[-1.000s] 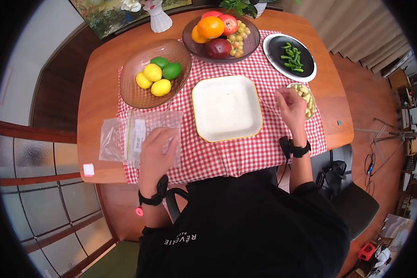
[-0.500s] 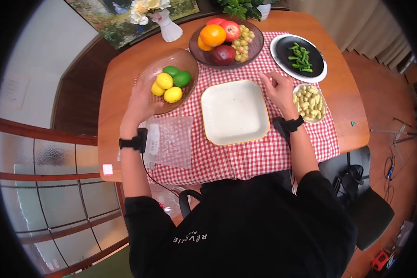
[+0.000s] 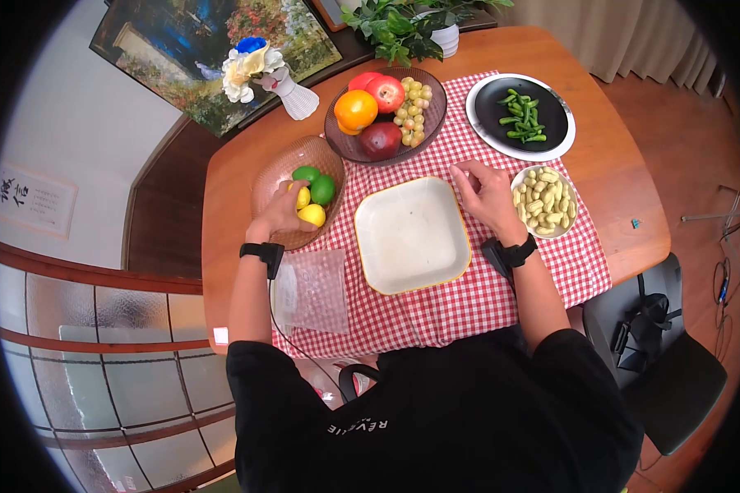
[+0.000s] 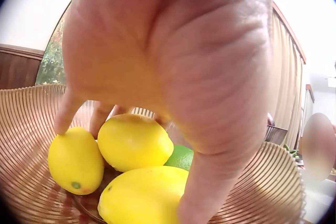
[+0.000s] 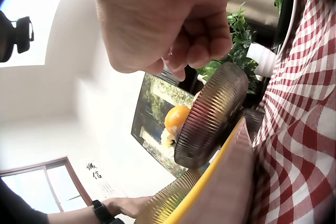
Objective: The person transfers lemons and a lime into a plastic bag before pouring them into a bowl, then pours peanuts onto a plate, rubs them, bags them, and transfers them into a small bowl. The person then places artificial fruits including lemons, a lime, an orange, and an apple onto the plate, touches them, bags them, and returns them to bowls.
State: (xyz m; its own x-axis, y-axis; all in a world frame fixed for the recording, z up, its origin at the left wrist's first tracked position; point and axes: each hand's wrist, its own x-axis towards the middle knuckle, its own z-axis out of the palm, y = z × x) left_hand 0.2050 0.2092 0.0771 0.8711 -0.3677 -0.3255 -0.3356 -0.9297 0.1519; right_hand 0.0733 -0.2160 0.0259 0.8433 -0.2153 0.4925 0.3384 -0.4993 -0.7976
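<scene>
My left hand (image 3: 279, 215) reaches into the ribbed amber bowl (image 3: 273, 182), over its yellow lemons (image 3: 312, 216) and green limes (image 3: 322, 191). In the left wrist view, its fingers spread down behind a middle lemon (image 4: 134, 142), and the little finger meets the left lemon (image 4: 76, 162). The thumb reaches down beside the front lemon (image 4: 142, 198); all three lemons lie in the bowl. My right hand (image 3: 489, 197), fingers loosely bent and nothing in them, hovers by the right edge of the square white dish (image 3: 411, 234) with a yellow rim.
Right of that hand stands a bowl of peanuts (image 3: 544, 201); behind it, green peppers (image 3: 522, 117) lie on a black plate. A dark fruit bowl (image 3: 349, 152) stands at the back. Clear plastic bags (image 3: 312, 292) lie on the checked cloth (image 3: 419, 316). A cable hangs from the left wrist.
My left hand has gone from above the plastic bags forward into the lemon bowl. The right hand has moved left from the peanut bowl to the dish's edge. The head view has shifted.
</scene>
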